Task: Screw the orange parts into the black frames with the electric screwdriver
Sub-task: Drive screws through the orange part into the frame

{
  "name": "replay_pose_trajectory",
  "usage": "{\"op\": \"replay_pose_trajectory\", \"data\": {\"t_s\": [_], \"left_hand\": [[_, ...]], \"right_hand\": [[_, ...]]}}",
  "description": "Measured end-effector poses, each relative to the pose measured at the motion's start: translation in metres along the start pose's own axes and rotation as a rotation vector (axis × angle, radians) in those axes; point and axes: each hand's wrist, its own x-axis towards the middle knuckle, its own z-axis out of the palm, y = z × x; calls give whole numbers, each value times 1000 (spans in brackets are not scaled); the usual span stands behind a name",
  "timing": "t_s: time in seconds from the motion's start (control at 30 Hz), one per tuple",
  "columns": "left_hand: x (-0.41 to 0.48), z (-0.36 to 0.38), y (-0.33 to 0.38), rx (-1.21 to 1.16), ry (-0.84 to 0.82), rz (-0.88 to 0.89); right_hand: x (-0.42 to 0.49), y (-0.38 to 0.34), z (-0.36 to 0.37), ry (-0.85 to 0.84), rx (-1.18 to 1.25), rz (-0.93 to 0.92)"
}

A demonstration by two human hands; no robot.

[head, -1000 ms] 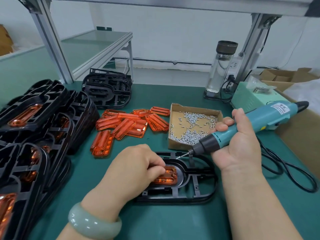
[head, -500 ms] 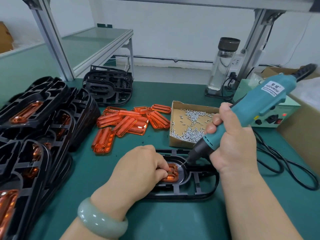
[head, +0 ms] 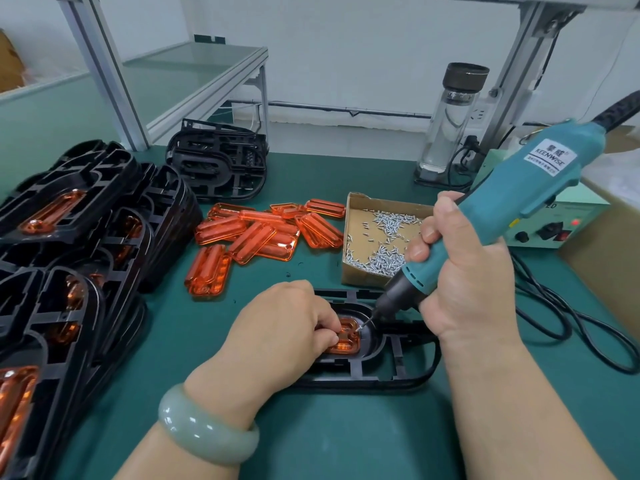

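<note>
- Our right hand [head: 464,289] wraps fully round the electric screwdriver [head: 519,202], which slants from upper right down to lower centre; our left hand [head: 280,327] pinches the orange part [head: 348,337] with curled fingers.
- At the left edge we see stacked finished frames [head: 69,237] holding orange inserts.
- At lower centre lies the black frame [head: 398,372], flat, long axis left to right.
- Just above it, the cardboard box [head: 356,202] holds loose screws [head: 384,258].
- We find the orange part seated in the frame's left pocket; the bit tip meets its upper-right corner, down-left of the right hand's grip.
</note>
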Motion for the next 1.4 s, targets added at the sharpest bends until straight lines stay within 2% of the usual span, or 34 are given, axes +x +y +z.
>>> {"op": "replay_pose_trajectory", "data": {"t_s": [0.4,0.57,0.8,1.0,1.4], "left_hand": [[0,1,0,-7,20,4],[0,1,1,8,16,5],[0,1,2,34,17,10],[1,1,2,27,2,7],[1,3,0,8,23,9]], "right_hand": [[-5,-1,4,-123,-53,-20],[-9,-2,7,-253,-90,-41],[-11,-1,12,-524,-60,-46],[-4,0,19,-506,-98,22],[-6,0,15,-447,-94,12]]}}
